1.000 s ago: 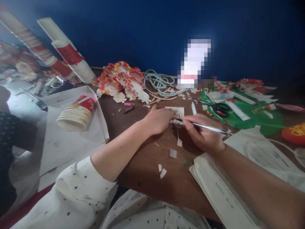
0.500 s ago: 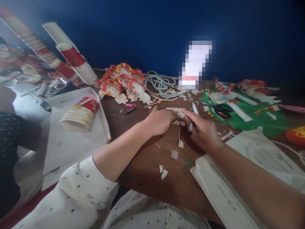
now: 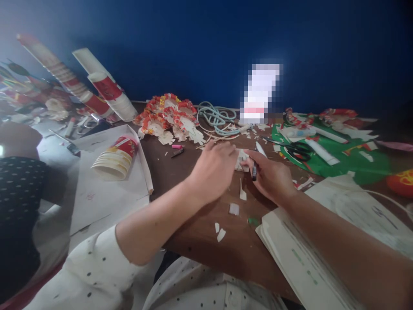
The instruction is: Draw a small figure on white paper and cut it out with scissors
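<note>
A small whitish paper piece with faint markings lies on the brown table between my hands. My right hand is closed around a black pen, its thumb and index finger at the paper's right edge. My left hand is just left of the paper, palm down, fingers stretched forward and slightly blurred; it seems to hold nothing. Just beyond my right hand is a white tube. A curled paper scrap lies nearer to me.
Black-handled scissors rest on a green sheet at right. Stacked papers lie by my right forearm. Paper cups sit in a white box lid at left. Red-and-white paper cutouts and a pale blue cable lie behind.
My left hand has drawn back left off the paper, uncovering more of it. My right hand stays at the paper with the pen. The view has shifted slightly.
</note>
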`<state>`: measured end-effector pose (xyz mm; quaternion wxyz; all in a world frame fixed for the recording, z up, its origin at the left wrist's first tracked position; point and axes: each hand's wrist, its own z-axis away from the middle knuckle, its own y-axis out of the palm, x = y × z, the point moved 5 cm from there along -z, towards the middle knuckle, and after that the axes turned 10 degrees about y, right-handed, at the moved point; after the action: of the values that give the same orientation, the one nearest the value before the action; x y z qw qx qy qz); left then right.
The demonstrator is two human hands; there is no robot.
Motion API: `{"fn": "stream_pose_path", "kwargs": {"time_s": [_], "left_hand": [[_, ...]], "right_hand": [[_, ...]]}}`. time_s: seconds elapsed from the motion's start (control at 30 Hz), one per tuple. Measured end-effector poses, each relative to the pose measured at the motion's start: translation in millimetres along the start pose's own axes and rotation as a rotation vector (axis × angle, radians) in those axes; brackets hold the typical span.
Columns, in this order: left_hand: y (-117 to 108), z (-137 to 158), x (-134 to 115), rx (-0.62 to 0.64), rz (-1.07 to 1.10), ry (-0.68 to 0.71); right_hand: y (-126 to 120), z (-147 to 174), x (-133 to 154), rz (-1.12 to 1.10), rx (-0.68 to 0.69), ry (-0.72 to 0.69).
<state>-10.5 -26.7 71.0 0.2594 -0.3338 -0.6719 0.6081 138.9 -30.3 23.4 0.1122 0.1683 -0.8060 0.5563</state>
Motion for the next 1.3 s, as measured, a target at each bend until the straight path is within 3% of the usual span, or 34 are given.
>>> {"fn": "stream_pose_path", "kwargs": {"time_s": [0.13,0.27,0.47,0.9,1.17,1.3], "left_hand": [[25.6,9.5,-30.7,0.026,-0.104,0.045],[40.9,11.9,-40.8,0.051,-0.156,0.027],[41.5,14.2,-36.2,0.056,-0.179,-0.038],[43.8,10.8,-31.8,0.077,-0.122,-0.048],[42.8,8.1,-32.2,0.091,-0.120,-0.056],[45.7,8.1,-31.4,0.085,-0.127,-0.045]], "right_hand": [[0.7,-1.2,-0.3,0.113,0.071,0.073],[0.5,-1.3,-0.8,0.090,0.107,0.070],[2.0,-1.7,-3.4,0.082,0.104,0.079],[1.4,-0.3,-4.5,0.035,0.055,0.051],[-21.8,-4.7,3.6,-0.329,-0.144,-0.102],[-27.6,-11.5,12.2,-0.387,-0.082,-0.092]]}}
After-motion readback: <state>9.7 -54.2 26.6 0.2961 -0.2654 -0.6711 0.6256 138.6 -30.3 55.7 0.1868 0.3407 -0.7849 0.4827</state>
